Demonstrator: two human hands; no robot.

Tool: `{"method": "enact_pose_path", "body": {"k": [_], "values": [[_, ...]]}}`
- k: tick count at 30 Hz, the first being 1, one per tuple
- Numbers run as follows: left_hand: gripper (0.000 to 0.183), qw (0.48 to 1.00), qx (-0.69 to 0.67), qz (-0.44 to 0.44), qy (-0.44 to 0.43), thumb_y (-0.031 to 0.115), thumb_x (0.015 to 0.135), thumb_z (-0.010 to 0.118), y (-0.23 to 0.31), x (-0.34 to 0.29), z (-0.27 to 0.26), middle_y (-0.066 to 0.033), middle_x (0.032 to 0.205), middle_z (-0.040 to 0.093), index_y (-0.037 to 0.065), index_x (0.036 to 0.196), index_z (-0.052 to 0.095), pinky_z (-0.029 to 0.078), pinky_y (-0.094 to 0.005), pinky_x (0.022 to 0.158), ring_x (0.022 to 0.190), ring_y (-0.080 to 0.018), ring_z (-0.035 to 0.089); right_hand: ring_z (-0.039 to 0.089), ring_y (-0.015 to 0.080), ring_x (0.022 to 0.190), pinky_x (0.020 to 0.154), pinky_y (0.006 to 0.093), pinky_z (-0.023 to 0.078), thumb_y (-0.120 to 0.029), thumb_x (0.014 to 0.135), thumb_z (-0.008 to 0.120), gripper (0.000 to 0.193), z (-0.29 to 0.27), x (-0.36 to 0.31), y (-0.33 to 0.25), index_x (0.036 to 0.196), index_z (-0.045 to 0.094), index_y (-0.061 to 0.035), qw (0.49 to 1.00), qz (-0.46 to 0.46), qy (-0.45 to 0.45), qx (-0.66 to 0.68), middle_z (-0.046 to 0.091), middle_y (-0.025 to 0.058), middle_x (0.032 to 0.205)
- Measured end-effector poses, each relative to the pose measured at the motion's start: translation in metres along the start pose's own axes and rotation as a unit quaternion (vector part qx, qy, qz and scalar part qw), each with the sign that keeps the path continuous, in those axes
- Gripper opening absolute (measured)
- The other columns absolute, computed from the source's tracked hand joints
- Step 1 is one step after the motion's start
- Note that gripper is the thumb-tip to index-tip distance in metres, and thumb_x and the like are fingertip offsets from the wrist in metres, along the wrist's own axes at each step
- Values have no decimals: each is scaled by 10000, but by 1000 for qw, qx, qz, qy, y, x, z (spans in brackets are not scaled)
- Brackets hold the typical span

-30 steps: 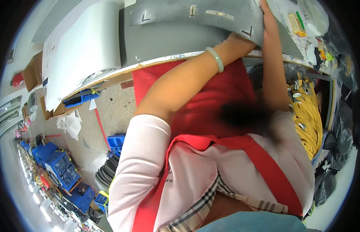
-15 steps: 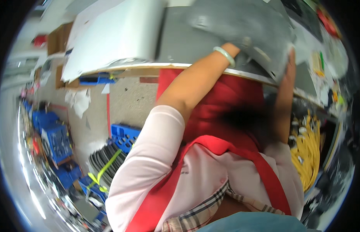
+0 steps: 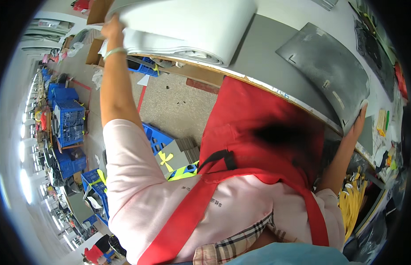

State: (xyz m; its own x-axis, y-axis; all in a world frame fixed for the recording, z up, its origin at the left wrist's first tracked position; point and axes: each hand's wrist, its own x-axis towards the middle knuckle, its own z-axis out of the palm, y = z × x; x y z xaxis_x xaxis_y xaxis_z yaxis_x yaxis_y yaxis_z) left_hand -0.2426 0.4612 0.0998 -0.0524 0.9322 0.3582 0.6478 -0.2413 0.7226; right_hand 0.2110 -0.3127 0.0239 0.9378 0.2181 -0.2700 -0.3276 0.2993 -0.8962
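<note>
At the far left end of the bench, my left hand (image 3: pixel 113 28), with a pale bangle at the wrist, is closed on the edge of a white sheet (image 3: pixel 179 22). The sheet is folded or rolled over itself in thick layers. On the right, my right hand (image 3: pixel 359 120) grips the lower right corner of a dark grey curved panel (image 3: pixel 329 62). Small slots and pale marks show on that panel. It lies over a flat grey sheet (image 3: pixel 267 42) on the bench. Some fingers of both hands are hidden.
The bench's front edge (image 3: pixel 276 90) runs across before my red apron. Blue crates (image 3: pixel 71 119) stand at the left. Below the bench are stacked grey pieces (image 3: pixel 181 152) with yellow-green ties. Yellow strips (image 3: pixel 351 198) hang at the right. A person in red (image 3: pixel 94 254) is far off at lower left.
My left hand has left the grey panel and swung far left to the white sheet's edge. The panel now lies flatter and farther right, with my right hand still at its corner.
</note>
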Motion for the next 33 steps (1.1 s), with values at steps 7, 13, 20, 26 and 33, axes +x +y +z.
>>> {"method": "enact_pose_path", "body": {"k": [7, 13, 20, 26, 33], "values": [[814, 984, 155, -53, 68, 599, 844, 725, -72, -26, -60, -325, 1166, 697, -162, 1128, 678, 497, -456, 1024, 1132, -418, 676, 596, 282, 1258, 1070, 407, 499, -427, 1025, 623, 599, 44, 11, -6, 1462, 522, -29, 999, 17, -34, 34, 599, 131, 1418], [666, 974, 45, 220, 38, 250, 906, 770, 0, -106, -24, -341, 1417, 479, -63, 1431, 507, 518, -406, 989, 1155, -347, 625, 666, 189, 1110, 956, 332, 530, -384, 989, 678, 489, 67, 20, -4, 1355, 638, -62, 991, 19, -117, -65, 699, 74, 1252], [224, 785, -152, 461, -386, 150, 896, 757, 161, -382, -10, -120, 1001, 738, 31, 1086, 746, 565, -375, 827, 922, -293, 706, 616, 139, 923, 846, 285, 469, -248, 971, 694, 291, 80, 58, 27, 1138, 700, -10, 900, -72, -153, -402, 700, 26, 1001], [312, 773, -52, 497, -390, 215, 834, 800, 148, -402, 23, -136, 1113, 695, 29, 1077, 741, 533, -427, 916, 1064, -348, 643, 570, 109, 821, 746, 287, 443, -201, 930, 720, 233, 83, 40, 25, 973, 701, 27, 891, -136, -115, -418, 670, 12, 884], [291, 766, -7, 476, -431, 203, 853, 785, 144, -403, 23, -128, 1109, 694, 23, 1078, 741, 528, -429, 918, 1057, -353, 641, 586, 121, 823, 743, 284, 457, -163, 919, 726, 238, 88, 20, 26, 1034, 721, 45, 905, -142, -99, -388, 693, 34, 907]]}}
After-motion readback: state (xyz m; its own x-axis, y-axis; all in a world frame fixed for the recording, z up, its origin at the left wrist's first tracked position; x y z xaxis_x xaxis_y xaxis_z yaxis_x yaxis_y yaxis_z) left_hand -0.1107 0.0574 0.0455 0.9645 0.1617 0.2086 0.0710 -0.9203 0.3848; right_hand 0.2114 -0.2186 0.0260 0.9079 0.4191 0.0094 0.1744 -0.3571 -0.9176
